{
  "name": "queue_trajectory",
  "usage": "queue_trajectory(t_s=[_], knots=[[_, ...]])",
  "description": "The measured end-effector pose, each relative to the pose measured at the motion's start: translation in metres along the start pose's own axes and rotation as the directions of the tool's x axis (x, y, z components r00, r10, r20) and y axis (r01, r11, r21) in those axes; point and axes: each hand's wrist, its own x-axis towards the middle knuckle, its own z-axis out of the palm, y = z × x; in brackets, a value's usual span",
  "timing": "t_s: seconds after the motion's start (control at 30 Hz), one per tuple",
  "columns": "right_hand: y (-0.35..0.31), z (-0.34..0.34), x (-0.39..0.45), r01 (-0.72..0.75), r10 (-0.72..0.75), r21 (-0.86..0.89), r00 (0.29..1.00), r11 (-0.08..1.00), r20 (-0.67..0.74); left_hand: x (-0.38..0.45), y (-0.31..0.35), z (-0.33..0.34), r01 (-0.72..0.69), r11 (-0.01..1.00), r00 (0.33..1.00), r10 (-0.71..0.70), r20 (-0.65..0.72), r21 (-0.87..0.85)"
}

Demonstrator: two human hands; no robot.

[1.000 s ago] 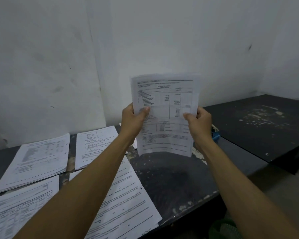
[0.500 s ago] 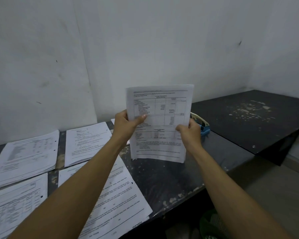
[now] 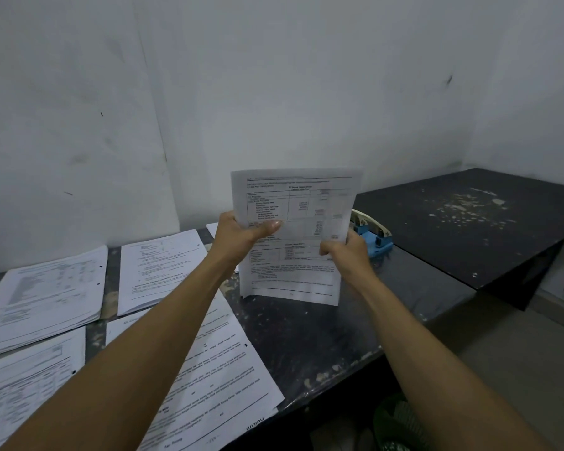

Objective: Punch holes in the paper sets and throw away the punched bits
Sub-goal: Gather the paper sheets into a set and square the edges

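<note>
I hold the paper set [image 3: 293,236] upright with both hands, left hand [image 3: 241,236] and right hand [image 3: 347,253] gripping its sides, bottom edge on the desk [image 3: 306,346] (the blue hole punch [image 3: 375,237] stands just behind).

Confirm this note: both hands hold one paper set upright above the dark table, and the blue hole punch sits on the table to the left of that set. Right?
Not quite. The blue hole punch sits to the right of the held paper set, partly hidden behind it and the right hand, as the head view shows. The rest stands: the left hand and right hand hold one set upright above the dark table.
</note>
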Motion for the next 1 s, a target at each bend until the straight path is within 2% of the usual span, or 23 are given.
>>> queue_trajectory(t_s=[0.1,0.2,0.33,0.5,0.67,0.83,1.0], knots=[[-0.002,-0.002,0.0,0.012,-0.009,0.045,0.998,0.999,-0.061,0.0,0.002,0.0,-0.004,1.0,1.0,0.004,0.001,-0.012],[-0.003,-0.002,0.002,-0.002,0.003,0.034,1.0,0.999,-0.019,0.0,0.003,-0.001,-0.006,0.999,1.0,0.007,0.01,-0.035],[-0.012,-0.004,0.002,0.03,-0.023,0.1,0.997,0.995,-0.07,-0.001,0.003,-0.002,-0.017,0.999,1.0,0.018,0.018,-0.047],[-0.025,-0.001,0.003,0.04,-0.041,0.074,0.999,0.996,0.016,0.002,0.001,-0.002,-0.024,0.999,0.999,0.023,-0.023,-0.048],[-0.032,0.001,0.007,0.086,-0.077,0.115,0.994,0.99,-0.077,0.006,0.007,0.001,-0.056,0.996,0.997,0.052,-0.058,-0.063],[-0.006,0.001,0.002,0.064,-0.064,0.002,0.994,0.998,-0.09,0.0,-0.007,0.001,-0.04,0.998,0.998,0.038,-0.05,-0.042],[0.001,0.001,0.003,0.065,-0.066,-0.02,0.996,0.998,-0.056,-0.001,-0.009,-0.002,-0.034,0.997,0.999,0.032,-0.029,-0.064]])
